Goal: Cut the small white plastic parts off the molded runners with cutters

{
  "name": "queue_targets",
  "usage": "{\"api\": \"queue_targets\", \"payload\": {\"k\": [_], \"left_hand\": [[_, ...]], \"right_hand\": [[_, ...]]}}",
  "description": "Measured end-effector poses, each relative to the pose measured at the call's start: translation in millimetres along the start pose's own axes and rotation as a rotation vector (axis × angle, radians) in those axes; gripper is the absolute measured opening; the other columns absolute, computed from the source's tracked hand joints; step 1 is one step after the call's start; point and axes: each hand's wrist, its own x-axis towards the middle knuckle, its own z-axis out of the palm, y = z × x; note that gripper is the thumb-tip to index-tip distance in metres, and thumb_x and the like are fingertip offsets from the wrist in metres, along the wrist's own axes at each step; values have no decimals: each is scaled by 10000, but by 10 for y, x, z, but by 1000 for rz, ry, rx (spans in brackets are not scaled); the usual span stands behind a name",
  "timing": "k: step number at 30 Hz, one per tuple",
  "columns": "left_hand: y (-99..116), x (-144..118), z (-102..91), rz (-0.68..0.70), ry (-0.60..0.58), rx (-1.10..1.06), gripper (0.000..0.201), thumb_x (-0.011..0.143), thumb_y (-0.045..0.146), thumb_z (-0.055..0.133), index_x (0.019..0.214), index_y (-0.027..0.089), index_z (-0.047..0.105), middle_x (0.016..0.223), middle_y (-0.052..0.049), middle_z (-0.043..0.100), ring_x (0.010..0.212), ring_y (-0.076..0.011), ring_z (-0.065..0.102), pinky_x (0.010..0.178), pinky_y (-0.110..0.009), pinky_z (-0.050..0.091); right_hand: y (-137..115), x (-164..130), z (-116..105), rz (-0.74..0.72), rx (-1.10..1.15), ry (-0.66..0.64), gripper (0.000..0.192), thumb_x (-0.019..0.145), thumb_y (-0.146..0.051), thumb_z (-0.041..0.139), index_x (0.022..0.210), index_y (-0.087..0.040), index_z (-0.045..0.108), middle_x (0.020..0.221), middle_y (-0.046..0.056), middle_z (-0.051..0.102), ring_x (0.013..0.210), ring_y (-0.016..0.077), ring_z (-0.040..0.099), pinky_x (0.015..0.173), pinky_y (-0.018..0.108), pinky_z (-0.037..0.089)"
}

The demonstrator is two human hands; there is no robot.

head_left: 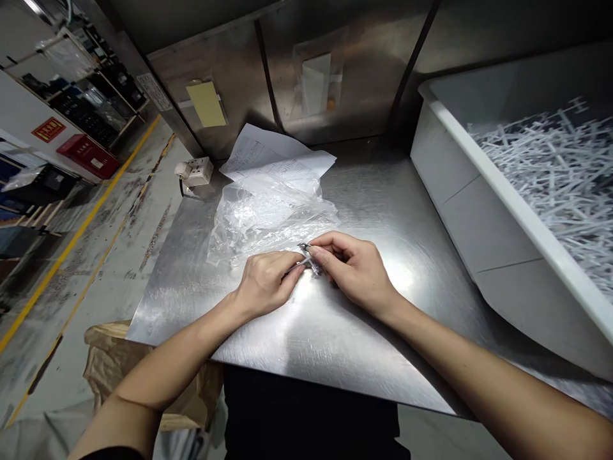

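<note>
I count one small white plastic piece (pixel 315 269) at my fingertips and one small dark metallic part (pixel 303 246) beside it. One grey bin (pixel 520 191) stands to my right, heaped with white pieces (pixel 550 166) too many to count. Ahead of me are one clear plastic bag (pixel 272 217), at least two printed sheets (pixel 263 153) partly under it, and one socket block (pixel 197 171).

My left hand (pixel 267 281) is nearly closed, thumb and forefinger pinching the white plastic piece. My right hand (pixel 354 265) is curled, thumb and forefinger drawn narrow on the dark metallic part; I cannot tell whether its other fingers touch the plastic.

The white plastic piece lies between my two hands, above the steel table (pixel 297 338), just nearer me than the bag.
</note>
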Motion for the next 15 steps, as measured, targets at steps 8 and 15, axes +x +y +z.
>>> {"api": "queue_targets", "payload": {"k": [8,15], "left_hand": [[-20,26,-104,-73,-49,-4,256,1140,207,511,924,211,648,803,-17,738,714,-171,711,700,-295,496],[-33,18,-93,-114,-14,-64,277,1158,223,494,932,214,653,835,-22,742,758,-173,715,758,-301,522]], "right_hand": [[18,84,-79,6,65,88,235,993,-435,787,1031,-206,825,800,21,746,626,164,624,594,328,517],[-1,78,-75,-16,66,75,231,992,-421,791,1041,-199,830,798,21,745,620,163,631,578,322,525]]}}
